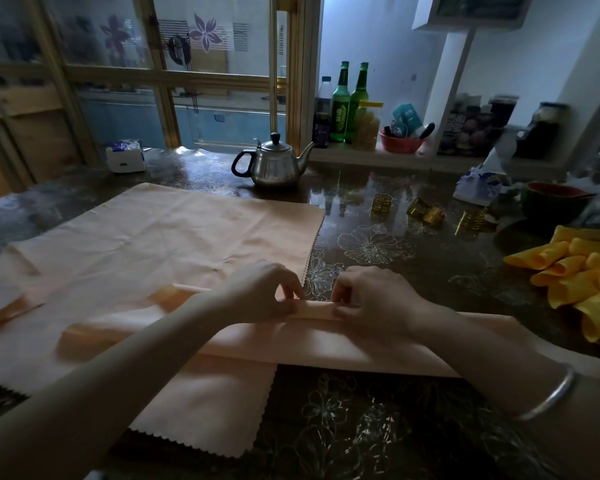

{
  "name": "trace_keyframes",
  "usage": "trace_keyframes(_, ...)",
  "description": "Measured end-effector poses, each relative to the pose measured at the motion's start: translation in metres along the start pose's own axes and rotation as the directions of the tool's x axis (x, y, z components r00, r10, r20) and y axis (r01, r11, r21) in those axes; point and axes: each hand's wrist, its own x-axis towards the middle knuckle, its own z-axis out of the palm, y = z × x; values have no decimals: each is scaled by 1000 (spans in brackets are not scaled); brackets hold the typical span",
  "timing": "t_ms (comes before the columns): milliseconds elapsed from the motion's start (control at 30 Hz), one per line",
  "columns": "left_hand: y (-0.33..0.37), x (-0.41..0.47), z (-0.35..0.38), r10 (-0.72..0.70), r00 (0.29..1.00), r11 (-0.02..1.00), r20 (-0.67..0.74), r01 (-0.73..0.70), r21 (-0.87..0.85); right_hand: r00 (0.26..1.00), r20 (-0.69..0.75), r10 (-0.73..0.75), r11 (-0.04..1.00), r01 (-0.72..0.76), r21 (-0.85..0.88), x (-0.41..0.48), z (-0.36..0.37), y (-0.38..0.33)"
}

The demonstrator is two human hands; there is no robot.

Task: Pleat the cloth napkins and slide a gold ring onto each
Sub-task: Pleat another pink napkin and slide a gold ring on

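A peach cloth napkin (pixel 174 237) with zigzag edges lies spread on the dark flowered table (pixel 413 271). Its near part is folded into a long pleated band (pixel 312 334) running left to right. My left hand (pixel 260 292) and my right hand (pixel 371 296) sit side by side on the band's top fold, each pinching the fold between thumb and fingers. Several gold rings (pixel 381 202) (pixel 426 211) (pixel 471 220) lie on the table at the back right. Pleated yellow napkins (pixel 575 271) are piled at the right edge.
A steel teapot (pixel 274 164) stands behind the napkin. A tissue pack (pixel 125 155) sits back left. Green bottles (pixel 349 102), a jar and a red bowl (pixel 400 142) stand on the shelf behind. A cut watermelon (pixel 551 202) and bags crowd the right.
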Motion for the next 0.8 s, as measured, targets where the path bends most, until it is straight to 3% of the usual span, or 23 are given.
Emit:
trace_keyframes(233,21,-23,0,59,990,988,-125,-41,146,998,37,-45,991,40,127,-10,5,-1)
trace_keyframes(400,14,-23,4,-13,1000,990,-24,10,-142,998,30,-55,955,44,293,-12,8,6)
trace_keyframes(500,9,-21,2,-98,994,913,53,111,-391,996,77,-42,951,16,309,-12,6,7)
trace_keyframes(600,1,-21,2,-134,988,883,83,157,-443,988,151,-32,973,-4,231,-11,-1,5)
trace_keyframes(800,14,-29,-6,-140,986,963,92,157,-219,991,127,-36,998,43,-52,-14,-7,-6)
